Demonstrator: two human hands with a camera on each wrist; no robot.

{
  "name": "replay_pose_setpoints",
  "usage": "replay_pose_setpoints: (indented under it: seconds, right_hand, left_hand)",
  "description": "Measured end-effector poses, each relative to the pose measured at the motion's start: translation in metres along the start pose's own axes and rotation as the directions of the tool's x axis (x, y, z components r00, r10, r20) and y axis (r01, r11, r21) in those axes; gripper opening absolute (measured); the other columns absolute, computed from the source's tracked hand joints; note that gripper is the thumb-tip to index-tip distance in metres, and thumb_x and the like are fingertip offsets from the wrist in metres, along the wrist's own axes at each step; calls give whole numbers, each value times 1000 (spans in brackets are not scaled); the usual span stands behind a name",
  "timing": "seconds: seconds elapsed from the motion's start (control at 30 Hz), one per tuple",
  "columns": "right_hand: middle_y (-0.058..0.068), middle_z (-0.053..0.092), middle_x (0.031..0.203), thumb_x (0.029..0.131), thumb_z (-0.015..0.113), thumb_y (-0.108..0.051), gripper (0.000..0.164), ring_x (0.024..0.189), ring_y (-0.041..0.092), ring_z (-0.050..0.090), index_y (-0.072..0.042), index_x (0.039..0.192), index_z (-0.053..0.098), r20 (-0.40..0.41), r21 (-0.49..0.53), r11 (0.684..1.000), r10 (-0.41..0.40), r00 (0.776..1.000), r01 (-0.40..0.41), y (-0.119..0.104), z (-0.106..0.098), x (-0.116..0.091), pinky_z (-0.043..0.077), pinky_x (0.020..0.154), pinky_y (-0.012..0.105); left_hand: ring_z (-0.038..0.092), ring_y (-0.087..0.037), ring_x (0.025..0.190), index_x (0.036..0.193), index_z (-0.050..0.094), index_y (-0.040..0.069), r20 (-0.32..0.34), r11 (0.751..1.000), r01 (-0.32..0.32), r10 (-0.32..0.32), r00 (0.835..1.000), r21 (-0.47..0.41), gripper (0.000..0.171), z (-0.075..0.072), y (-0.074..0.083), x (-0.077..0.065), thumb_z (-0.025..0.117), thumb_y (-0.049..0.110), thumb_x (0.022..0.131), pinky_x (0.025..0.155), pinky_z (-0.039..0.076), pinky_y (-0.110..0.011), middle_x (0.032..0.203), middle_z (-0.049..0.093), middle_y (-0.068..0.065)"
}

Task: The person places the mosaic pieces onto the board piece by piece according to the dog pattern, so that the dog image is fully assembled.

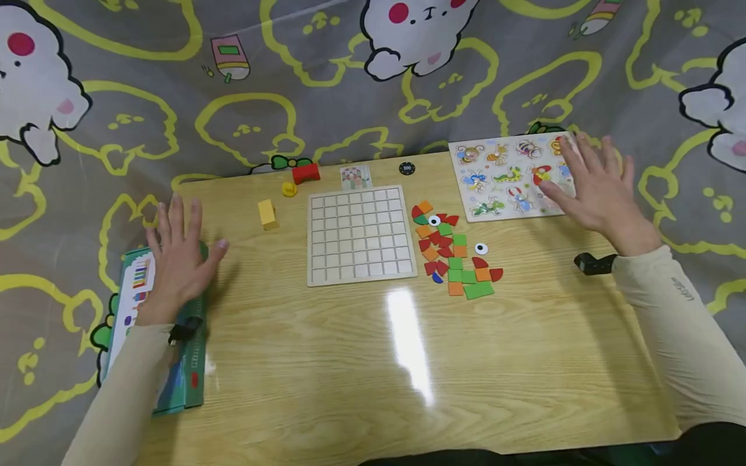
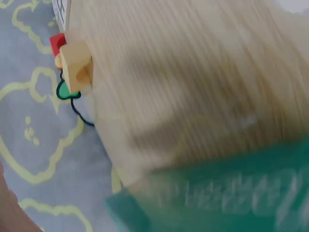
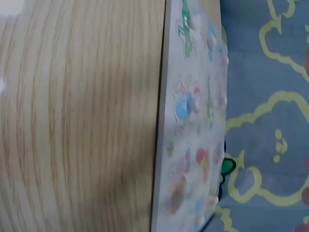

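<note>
My left hand (image 1: 182, 262), fingers spread and straight, is over a green box (image 1: 195, 362) at the table's left; in the left wrist view the box's green side (image 2: 217, 193) shows below. On the right, my right hand (image 1: 600, 188) is spread too, over the right part of an insect puzzle board (image 1: 507, 188). That board (image 3: 188, 125) fills the middle of the right wrist view. Neither hand holds anything; whether they touch what is beneath cannot be told. Between them lies a wooden grid board (image 1: 361, 236), with loose red, green and orange shape pieces (image 1: 456, 275) at its right.
Behind the grid board are a red block (image 1: 305, 173), a small yellow duck (image 1: 289, 189), a picture card (image 1: 355, 177) and a black round chip (image 1: 406, 168). A yellow block (image 1: 268, 214) stands left of it. Patterned grey cloth (image 1: 326, 97) hangs along the table's back edge.
</note>
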State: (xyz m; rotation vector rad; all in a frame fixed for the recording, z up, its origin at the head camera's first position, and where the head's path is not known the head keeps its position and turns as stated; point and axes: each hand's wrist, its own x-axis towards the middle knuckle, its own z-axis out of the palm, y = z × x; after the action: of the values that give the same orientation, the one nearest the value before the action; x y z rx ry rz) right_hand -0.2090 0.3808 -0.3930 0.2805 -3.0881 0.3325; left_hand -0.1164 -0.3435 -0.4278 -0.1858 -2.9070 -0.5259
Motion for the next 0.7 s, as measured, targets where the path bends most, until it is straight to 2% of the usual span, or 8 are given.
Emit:
replay_pose_setpoints:
  seconds: [0.17, 0.23, 0.33, 0.47, 0.6, 0.7]
  right_hand:
    - [20, 17, 162, 95, 52, -59, 82, 147, 48, 9, -21, 159, 20, -51, 62, 993, -102, 993, 105, -21, 21, 9, 6, 108, 73]
    - [25, 33, 153, 93, 61, -54, 77, 138, 50, 25, -15, 155, 34, -76, 108, 984, -133, 988, 141, -31, 27, 9, 16, 106, 71]
    - [28, 51, 132, 90, 70, -43, 66, 121, 49, 40, -6, 141, 53, -111, 176, 966, -175, 978, 192, -42, 33, 5, 27, 99, 64]
    - [25, 60, 115, 85, 79, -31, 51, 108, 43, 48, -2, 125, 66, -128, 247, 939, -213, 968, 240, -52, 43, -7, 31, 93, 59]
    - [18, 65, 106, 82, 82, -26, 43, 101, 35, 53, -4, 117, 70, -110, 279, 930, -218, 970, 241, -56, 55, -25, 34, 92, 55]
    - [11, 69, 97, 82, 82, -25, 35, 93, 27, 58, -5, 110, 73, -74, 292, 932, -203, 976, 216, -61, 64, -41, 39, 88, 48]
  left_hand:
    - [-22, -29, 149, 160, -2, 23, -1, 998, -26, 26, 1000, -49, 81, 22, 13, 5, 39, 58, 99, 112, -15, -62, 164, -17, -2]
    - [-20, -30, 150, 160, -2, 22, 1, 998, -38, 38, 999, -57, 81, 31, 18, 6, 38, 58, 100, 113, -12, -63, 164, -17, -3]
    - [-19, -29, 150, 160, -1, 20, 7, 995, -59, 60, 998, -79, 80, 47, 26, 6, 37, 58, 100, 114, -9, -63, 165, -15, -4]
    - [-18, -28, 150, 160, 0, 21, 42, 991, -73, 78, 996, -114, 79, 67, 37, 8, 39, 56, 100, 114, -6, -63, 166, -12, -6]
    - [-15, -28, 151, 160, 0, 23, 71, 987, -78, 88, 994, -137, 79, 80, 47, 11, 42, 53, 100, 114, -3, -65, 166, -9, -6]
    - [-10, -29, 152, 160, 2, 23, 87, 981, -83, 100, 991, -176, 78, 86, 54, 13, 44, 50, 100, 114, 1, -65, 166, -5, -6]
